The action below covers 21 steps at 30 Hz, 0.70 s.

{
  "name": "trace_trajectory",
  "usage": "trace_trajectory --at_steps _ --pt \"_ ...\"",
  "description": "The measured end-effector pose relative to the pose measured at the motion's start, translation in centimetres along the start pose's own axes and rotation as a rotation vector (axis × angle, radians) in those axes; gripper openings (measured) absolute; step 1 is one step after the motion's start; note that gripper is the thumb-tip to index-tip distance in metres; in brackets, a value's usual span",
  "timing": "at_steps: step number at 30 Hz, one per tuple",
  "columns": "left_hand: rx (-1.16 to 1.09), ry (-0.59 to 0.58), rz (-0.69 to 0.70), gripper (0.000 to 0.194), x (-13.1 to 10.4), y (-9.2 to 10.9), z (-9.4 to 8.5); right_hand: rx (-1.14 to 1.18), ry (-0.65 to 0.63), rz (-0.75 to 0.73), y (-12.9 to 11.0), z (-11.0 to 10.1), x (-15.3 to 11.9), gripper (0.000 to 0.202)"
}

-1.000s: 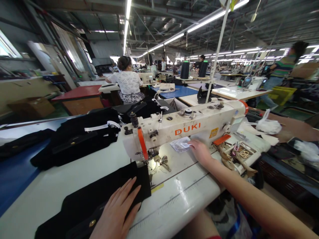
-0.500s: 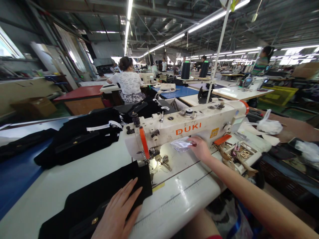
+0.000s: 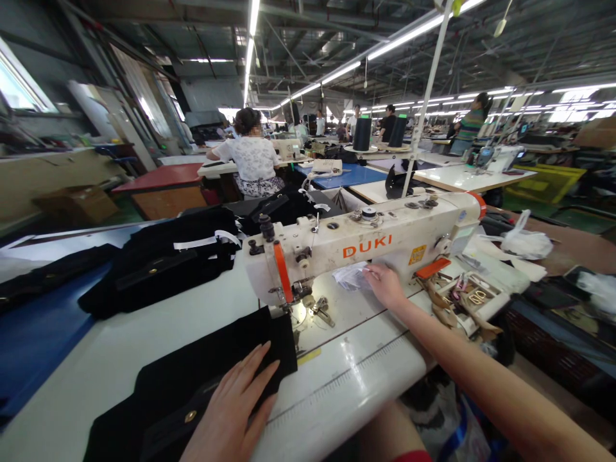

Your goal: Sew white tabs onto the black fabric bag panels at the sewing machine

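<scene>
A black fabric panel [image 3: 192,359] with a gold stud lies on the white machine bed, its right edge beside the needle area. My left hand [image 3: 235,404] rests flat on it, fingers spread. Under the arm of the sewing machine [image 3: 332,240], my right hand [image 3: 385,282] has its fingers closed at the edge of a small stack of white labels [image 3: 350,276]. The presser foot [image 3: 293,311] stands left of the labels, under a lit lamp.
More black fabric pieces [image 3: 158,263] with white strips lie behind on the left. A parts tray [image 3: 481,295] with metal rings and tan strips sits at the right. A white plastic bag [image 3: 527,240] lies beyond it. People work at machines in the background.
The white labels under the machine arm now look more spread out beside my right hand. My left hand stays on the black panel. The view has shifted slightly.
</scene>
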<state>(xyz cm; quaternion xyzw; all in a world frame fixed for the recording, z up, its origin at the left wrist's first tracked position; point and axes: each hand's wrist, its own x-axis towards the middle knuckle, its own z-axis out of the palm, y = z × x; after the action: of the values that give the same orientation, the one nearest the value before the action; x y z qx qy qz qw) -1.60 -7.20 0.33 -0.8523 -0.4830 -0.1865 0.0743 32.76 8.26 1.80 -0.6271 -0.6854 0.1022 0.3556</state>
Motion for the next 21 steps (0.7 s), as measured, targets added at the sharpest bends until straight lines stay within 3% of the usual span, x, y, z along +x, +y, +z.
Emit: trace_trajectory --at_steps 7,11,14,16,21 --pt "-0.010 0.075 -0.006 0.039 -0.2 0.6 -1.1 0.153 -0.054 -0.010 -3.0 -1.5 -2.3 0.018" --pt "-0.010 0.188 0.071 0.041 0.0 2.7 -2.0 0.370 -0.319 -0.037 -7.0 -1.6 -6.3 0.011" --pt "0.006 0.238 0.183 0.048 0.8 4.8 -2.3 0.523 -0.512 -0.029 -10.7 -0.5 -8.8 0.010" --pt "0.038 0.276 0.184 0.046 1.5 5.4 -2.2 0.592 -0.586 0.000 -12.6 0.6 -9.6 0.011" --pt "-0.018 0.266 0.060 0.027 2.2 3.1 -2.4 0.735 -0.803 0.251 -13.6 3.0 -9.1 0.017"
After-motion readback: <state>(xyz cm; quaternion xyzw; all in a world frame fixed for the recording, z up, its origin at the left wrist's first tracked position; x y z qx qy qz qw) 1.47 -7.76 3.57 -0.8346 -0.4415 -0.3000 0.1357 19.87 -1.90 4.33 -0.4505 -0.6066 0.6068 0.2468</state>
